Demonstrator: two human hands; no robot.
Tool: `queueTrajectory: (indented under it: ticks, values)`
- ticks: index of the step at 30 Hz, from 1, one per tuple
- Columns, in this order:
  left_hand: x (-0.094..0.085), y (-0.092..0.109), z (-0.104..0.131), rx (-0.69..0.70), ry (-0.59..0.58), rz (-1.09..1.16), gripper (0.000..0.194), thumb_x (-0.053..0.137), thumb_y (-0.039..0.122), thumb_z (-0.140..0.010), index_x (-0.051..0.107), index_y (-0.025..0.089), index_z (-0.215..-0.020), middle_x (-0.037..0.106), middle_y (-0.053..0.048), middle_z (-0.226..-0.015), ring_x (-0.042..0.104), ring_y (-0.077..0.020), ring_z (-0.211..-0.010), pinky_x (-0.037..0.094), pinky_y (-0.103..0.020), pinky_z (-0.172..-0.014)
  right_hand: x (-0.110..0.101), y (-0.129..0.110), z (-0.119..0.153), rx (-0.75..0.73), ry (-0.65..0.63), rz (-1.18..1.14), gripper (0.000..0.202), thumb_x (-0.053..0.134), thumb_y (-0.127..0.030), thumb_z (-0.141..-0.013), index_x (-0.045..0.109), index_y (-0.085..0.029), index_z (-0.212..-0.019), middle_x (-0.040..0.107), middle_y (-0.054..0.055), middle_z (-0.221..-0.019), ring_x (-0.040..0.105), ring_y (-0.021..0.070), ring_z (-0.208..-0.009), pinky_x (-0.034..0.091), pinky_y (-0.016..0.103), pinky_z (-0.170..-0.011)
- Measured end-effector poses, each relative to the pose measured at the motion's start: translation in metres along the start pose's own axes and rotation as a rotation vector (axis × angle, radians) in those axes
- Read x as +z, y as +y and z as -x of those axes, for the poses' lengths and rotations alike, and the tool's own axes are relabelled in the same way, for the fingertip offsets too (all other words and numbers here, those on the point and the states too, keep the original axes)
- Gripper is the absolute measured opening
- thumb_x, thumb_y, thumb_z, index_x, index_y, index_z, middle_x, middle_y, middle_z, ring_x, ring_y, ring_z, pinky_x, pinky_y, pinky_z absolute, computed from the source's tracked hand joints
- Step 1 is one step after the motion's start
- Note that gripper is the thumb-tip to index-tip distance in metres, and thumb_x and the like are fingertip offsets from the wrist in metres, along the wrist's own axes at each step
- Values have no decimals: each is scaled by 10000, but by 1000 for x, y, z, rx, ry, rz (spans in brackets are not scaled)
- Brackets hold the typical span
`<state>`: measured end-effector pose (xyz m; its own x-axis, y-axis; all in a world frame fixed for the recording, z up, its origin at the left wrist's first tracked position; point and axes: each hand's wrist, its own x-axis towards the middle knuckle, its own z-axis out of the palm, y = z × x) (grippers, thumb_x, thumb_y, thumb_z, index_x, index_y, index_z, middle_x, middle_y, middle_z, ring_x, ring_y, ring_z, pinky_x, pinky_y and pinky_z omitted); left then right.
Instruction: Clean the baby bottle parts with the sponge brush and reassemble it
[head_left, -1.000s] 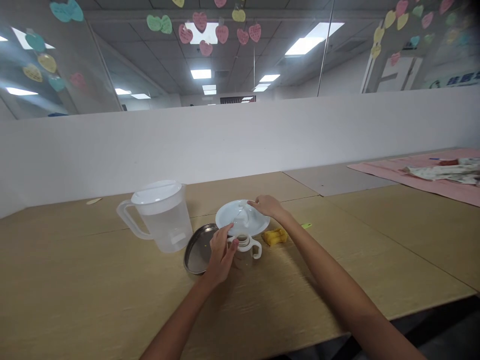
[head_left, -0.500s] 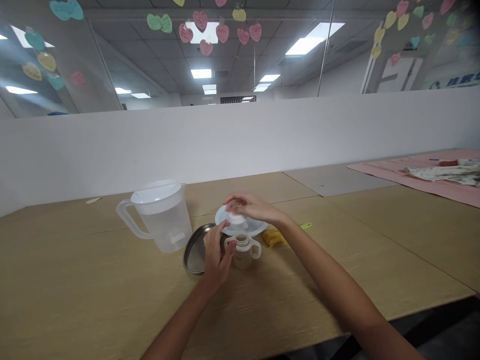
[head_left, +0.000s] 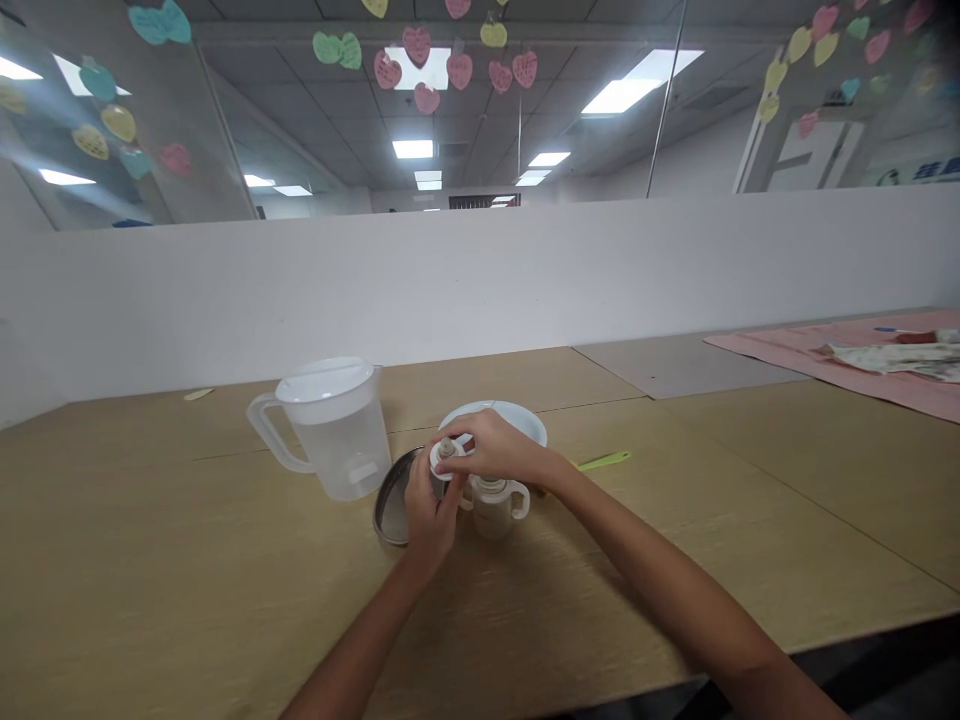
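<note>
Both hands meet around a white bottle cap with a nipple [head_left: 446, 455], tipped so that the nipple faces me. My left hand [head_left: 429, 510] grips its lower left side, and my right hand [head_left: 491, 445] holds it from the right with curled fingers. Just below my right hand stands a clear two-handled baby bottle [head_left: 493, 512] without its top, its mouth partly covered by the hand. To the left, a round metal tray [head_left: 391, 515] sits partly behind my left hand. A white plate [head_left: 529, 420] lies behind my right hand.
A translucent lidded pitcher [head_left: 341, 440] stands left of the tray. A brush's green handle [head_left: 606, 460] pokes out beyond my right forearm. Far right, a pink cloth [head_left: 780, 345] carries several items. A white wall [head_left: 465, 280] borders the table's back.
My right hand has brought the white cap from over the plate down and left to my left hand, which now grips it too. The view has shifted slightly left.
</note>
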<state>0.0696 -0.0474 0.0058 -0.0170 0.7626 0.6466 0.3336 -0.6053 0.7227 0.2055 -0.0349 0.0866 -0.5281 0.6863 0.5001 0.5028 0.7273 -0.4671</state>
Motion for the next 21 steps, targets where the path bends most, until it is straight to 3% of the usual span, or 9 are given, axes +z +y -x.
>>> queueTrajectory:
  ticks: [3,5,9,13,16,18,21]
  values:
    - [1,0,3,30,-10,-30,358,506,368,-831,499,196,-1145,591,-76,-1085,546,-205,-998,409,-332,-861,-5,0,1,-18,-60,25,245,537,-322,-817,654,-145,-696,571,-27,-591,435,71,-543,303,195,-533]
    - [1,0,5,61,-1,-58,357,506,356,-833,494,195,-1150,597,-77,-1063,552,-204,-978,412,-336,-855,-10,1,2,-31,-92,5,259,525,-304,-822,655,-132,-679,538,-33,-554,398,64,-520,274,197,-512]
    - [0,0,9,176,7,-113,390,512,357,-827,469,187,-1176,587,-88,-1074,544,-208,-990,413,-341,-859,-23,2,4,3,-188,-161,245,552,-333,-803,684,-129,-833,620,3,-698,493,89,-612,346,196,-562]
    - [-2,-1,10,245,-26,-112,384,502,390,-823,482,173,-1139,584,-94,-1066,548,-214,-982,429,-334,-841,-39,9,5,139,-316,-483,333,602,-382,-759,655,-124,-963,655,61,-876,587,151,-785,450,231,-654]
    - [-2,-2,8,202,1,-110,379,479,414,-829,500,172,-1120,581,-88,-1017,554,-211,-940,437,-340,-831,-50,22,6,223,-248,-604,375,591,-402,-761,618,-124,-1012,639,82,-981,595,172,-878,484,260,-707]
    - [-2,-3,6,152,43,-135,376,476,424,-828,527,175,-1105,543,-92,-1045,531,-217,-977,421,-355,-868,-53,35,7,283,-180,-424,339,558,-397,-786,626,-123,-972,639,83,-983,592,174,-889,481,265,-724]
    - [-2,-4,2,77,101,-197,407,501,440,-809,552,178,-1118,458,-94,-1085,485,-226,-1044,387,-366,-925,-45,58,7,460,-222,204,229,587,-297,-762,659,-87,-820,656,120,-875,601,224,-846,462,298,-717]
